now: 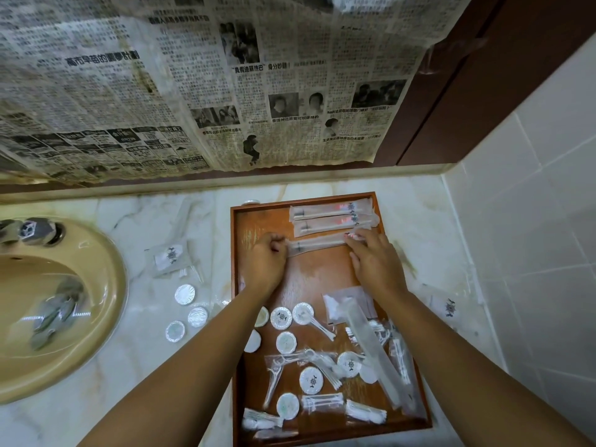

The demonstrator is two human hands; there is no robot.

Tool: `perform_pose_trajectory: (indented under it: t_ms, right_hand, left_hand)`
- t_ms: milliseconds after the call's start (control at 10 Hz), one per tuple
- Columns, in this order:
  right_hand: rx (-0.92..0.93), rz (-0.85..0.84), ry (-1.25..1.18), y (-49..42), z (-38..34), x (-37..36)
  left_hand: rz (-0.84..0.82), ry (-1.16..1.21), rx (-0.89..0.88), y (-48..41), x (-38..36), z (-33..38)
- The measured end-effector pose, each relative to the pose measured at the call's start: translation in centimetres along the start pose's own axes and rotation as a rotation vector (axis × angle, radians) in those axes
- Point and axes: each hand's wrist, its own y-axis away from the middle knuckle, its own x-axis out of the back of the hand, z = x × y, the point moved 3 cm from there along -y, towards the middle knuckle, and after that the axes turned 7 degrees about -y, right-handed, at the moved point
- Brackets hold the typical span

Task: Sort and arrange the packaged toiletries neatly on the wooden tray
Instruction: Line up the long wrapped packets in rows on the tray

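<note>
Head view. A wooden tray [309,275] lies on a marble worktop [193,366], to the right of a beige sink [96,317].

At the tray's far end, 2 toothbrush packets [332,210] lie side by side, lengthwise left to right. A 3rd toothbrush packet [319,244] lies just near of them, parallel, and is held at both ends.

The left hand [266,262] has its grip curled, pinching the packet's left end. The right hand [375,262] has its grip nearly straight, with the fingertips resting on the packet's right end.

The near half of the tray holds a loose mix:
- round white packets [281,317]
- a long comb packet [374,350] lying at a slant
- cotton swab packets [322,403]
- other clear sachets, overlapping, whose contents are not legible

On the worktop left of the tray lie 3 round foil packets [184,294], and far of these a clear printed sachet [171,256]. A similar sachet [450,306] lies right of the tray, near the tiled wall [532,221].

Newspaper sheets [193,91] cover the surface behind the worktop.
</note>
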Motion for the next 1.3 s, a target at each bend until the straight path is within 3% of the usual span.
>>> perform_pose_trajectory:
  t_ms: [200,400,700,900,1100,1300]
  right_hand:
    - [0.104,0.085,0.054,0.0,-0.2,0.0]
    - [0.071,0.015,0.046,-0.5,-0.2,0.1]
    - [0.154,0.017,0.178,-2.3,1.3,-0.7]
    - [0.146,0.100,0.201,-1.7,1.3,-0.9]
    - [0.234,0.122,0.205,-1.4,1.6,-1.1]
    - [0.308,0.138,0.228,-1.5,2.1,-1.5]
  left_hand:
    - [0.018,-0.231,-0.296,0.5,-0.1,1.2]
    - [0.030,-0.362,-0.388,0.2,-0.3,1.8]
    - [-0.051,-0.334,-0.359,-0.2,-0.4,1.5]
    - [-0.023,-0.546,-0.507,0.0,-1.0,1.7]
    - [-0.104,-0.648,-0.460,-0.8,-1.8,2.0]
    - [-0.132,-0.592,-0.386,-1.1,-2.0,2.1]
